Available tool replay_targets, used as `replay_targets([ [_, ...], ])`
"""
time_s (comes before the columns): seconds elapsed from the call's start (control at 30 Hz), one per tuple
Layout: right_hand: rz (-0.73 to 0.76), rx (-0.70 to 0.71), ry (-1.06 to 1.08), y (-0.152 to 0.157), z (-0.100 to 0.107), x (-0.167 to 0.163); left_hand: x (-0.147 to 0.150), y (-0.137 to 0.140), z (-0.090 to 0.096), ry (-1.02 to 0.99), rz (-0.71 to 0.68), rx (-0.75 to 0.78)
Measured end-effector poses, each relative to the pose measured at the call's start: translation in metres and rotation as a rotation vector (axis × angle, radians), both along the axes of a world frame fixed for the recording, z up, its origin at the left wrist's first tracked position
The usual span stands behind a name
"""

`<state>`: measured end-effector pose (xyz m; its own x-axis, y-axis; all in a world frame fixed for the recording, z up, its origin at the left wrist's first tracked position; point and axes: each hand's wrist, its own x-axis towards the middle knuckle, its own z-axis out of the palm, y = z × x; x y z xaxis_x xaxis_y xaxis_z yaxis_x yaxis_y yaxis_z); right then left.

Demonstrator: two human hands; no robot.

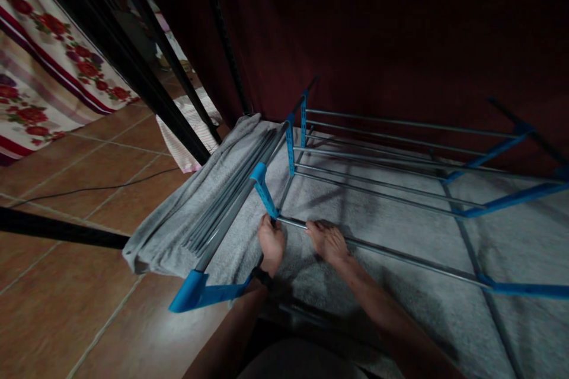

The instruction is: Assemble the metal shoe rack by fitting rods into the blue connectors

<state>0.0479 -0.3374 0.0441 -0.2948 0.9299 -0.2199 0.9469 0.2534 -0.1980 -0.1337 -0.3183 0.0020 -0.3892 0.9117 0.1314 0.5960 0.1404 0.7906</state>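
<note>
- The left hand (272,243) is at the foot of a blue bracket (265,192), fingers curled in; the fingertips are partly hidden, so whether its grip pinches the bracket cannot be told.
- The right hand (328,240) has its grip closed over a metal rod (413,261), just beside the left hand.
- That rod lies over the grey cloth (386,219), nearer its near edge than its far one, running from the blue bracket's foot to a second blue piece (524,289) on the right.
- More crossbars (377,153) join blue supports toward the cloth's far edge, by a maroon curtain (377,41).
- Loose grey rods (235,189) lie bundled along the cloth's left edge.
- A blue corner piece (191,293) juts past the near-left corner, above the tiled floor (57,320).
</note>
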Motion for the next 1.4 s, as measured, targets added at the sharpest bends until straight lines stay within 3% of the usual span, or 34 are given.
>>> replay_targets([
  [0.8,0.010,-0.041,0.025,0.007,0.008,0.000,0.000,0.000,-0.010,0.038,0.002,0.078],
  [1.17,-0.029,0.198,0.012,-0.004,-0.005,-0.003,-0.002,0.000,-0.005,0.010,-0.035,0.108],
  [1.4,-0.058,0.103,-0.049,-0.003,-0.008,-0.005,-0.002,0.001,-0.005,-0.018,-0.020,0.097],
])
